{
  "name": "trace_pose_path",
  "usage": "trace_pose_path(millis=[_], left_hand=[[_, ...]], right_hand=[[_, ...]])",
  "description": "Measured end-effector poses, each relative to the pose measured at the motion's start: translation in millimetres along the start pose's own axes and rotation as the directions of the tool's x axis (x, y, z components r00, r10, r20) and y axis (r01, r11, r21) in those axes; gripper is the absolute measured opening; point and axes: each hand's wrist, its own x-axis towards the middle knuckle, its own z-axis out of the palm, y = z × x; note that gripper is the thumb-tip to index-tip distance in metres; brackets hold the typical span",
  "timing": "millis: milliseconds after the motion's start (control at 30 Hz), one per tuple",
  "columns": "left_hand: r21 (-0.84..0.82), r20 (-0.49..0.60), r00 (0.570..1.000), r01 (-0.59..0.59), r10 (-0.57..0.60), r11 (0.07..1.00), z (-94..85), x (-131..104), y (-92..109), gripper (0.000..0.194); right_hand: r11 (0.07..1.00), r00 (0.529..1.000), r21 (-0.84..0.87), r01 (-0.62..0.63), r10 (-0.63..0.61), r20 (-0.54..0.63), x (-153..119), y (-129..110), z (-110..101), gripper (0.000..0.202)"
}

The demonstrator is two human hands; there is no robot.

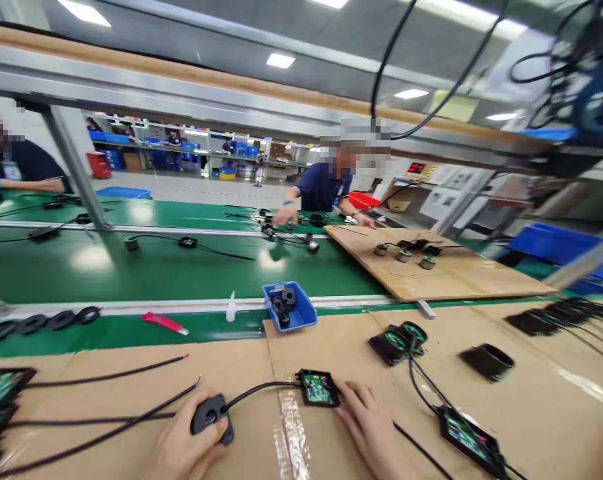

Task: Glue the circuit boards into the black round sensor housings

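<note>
My left hand (188,437) is closed round a black square housing (212,417) with a round hole, low in the view left of centre. A black cable (256,389) runs from it to a small black case (318,388) with a green circuit board inside, which lies on the cardboard. My right hand (366,423) rests at the right edge of that case, its fingers stretched out against it. Another cable comes out from under my right hand toward the bottom right. Clear tape (295,433) crosses the cardboard between my hands.
A blue bin (306,313) of black parts, a white bottle (231,308) and a red cutter (164,323) stand beyond the cardboard. More boards lie left and right. Across the green conveyor (206,277), a person (321,187) reaches toward parts; a wooden board (461,280) holds others.
</note>
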Motion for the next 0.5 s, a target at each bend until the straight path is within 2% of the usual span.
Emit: trace_pose_path(millis=[100, 167, 367, 500], left_hand=[[-0.004, 0.103, 0.994, -0.043, 0.043, 0.999, -10.1, 18, 1, 0.024], [-0.010, 0.162, 0.985, -0.056, 0.056, 0.998, -12.2, 37, -6, 0.022], [-0.012, 0.190, 0.980, -0.058, 0.059, 0.998, -7.3, 92, -51, 0.013], [-0.103, 0.196, 0.972, -0.109, 0.128, 0.989, -7.6, 104, -68, 0.013]], right_hand=[[0.998, 1.000, 0.059, 0.027, -0.027, -0.017, 10, 9, 10, 0.035], [0.996, 0.998, 0.083, 0.037, -0.033, -0.044, 22, 11, 13, 0.034], [0.996, 0.997, 0.084, 0.042, -0.036, -0.068, 57, 0, 20, 0.031], [1.000, 0.999, 0.016, 0.027, -0.026, -0.029, 62, -18, 9, 0.024]])
